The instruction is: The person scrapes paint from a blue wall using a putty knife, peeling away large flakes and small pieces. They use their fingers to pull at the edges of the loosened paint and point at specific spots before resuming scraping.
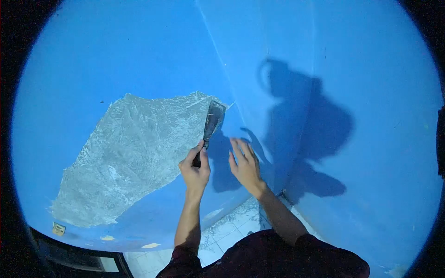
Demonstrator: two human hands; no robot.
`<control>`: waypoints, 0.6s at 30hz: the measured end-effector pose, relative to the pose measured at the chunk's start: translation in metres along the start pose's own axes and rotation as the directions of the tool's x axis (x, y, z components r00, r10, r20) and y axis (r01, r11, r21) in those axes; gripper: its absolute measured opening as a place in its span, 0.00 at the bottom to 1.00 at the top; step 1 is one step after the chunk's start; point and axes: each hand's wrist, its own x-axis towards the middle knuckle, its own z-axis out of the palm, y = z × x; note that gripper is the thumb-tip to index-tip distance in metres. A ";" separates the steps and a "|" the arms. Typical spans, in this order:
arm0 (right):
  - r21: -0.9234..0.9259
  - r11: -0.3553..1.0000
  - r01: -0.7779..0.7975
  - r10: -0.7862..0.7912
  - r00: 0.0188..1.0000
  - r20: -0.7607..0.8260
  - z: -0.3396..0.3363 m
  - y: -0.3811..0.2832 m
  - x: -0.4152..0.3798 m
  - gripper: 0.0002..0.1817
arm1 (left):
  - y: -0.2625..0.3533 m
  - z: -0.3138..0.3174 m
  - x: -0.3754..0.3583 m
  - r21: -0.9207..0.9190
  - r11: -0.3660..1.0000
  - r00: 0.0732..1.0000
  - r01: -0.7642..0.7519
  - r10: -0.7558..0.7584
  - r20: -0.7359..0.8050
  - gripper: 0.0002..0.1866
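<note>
My left hand is wrapped around the dark handle of a putty knife, its wide metal blade pointing up. The blade overlaps the right edge of a large bare grey patch, where the blue paint is gone from the wall. The patch has a ragged outline and pale scratch marks. To the right of the knife, my right hand is raised with its fingers spread and nothing in them, close in front of the blue wall.
The walls meet in a corner to the right, where my shadow falls. Below lies a tiled floor with debris on it. A small socket-like box sits low on the left wall, above a dark-framed object.
</note>
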 end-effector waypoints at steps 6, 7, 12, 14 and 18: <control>-0.116 0.990 0.082 -0.086 0.996 -0.033 0.014 -0.011 0.060 0.37 | 0.019 0.009 -0.001 0.139 0.990 0.999 0.007 -0.002 -0.034 0.12; -0.174 0.979 0.102 -0.104 0.995 0.002 0.015 -0.011 0.064 0.38 | 0.020 0.011 0.000 0.118 0.993 0.999 -0.019 0.023 -0.035 0.12; -0.291 0.952 0.098 -0.110 0.994 -0.027 0.037 -0.021 0.071 0.33 | 0.047 0.013 0.004 0.208 0.975 0.997 -0.075 0.069 0.039 0.12; -0.296 0.953 0.068 -0.106 0.988 -0.113 0.041 -0.020 0.074 0.28 | 0.054 0.016 0.005 0.232 0.970 0.996 -0.078 0.064 0.068 0.13; -0.321 0.944 0.081 -0.089 0.996 -0.010 0.027 -0.023 0.083 0.28 | 0.068 0.016 0.009 0.232 0.973 0.993 0.022 -0.048 0.106 0.11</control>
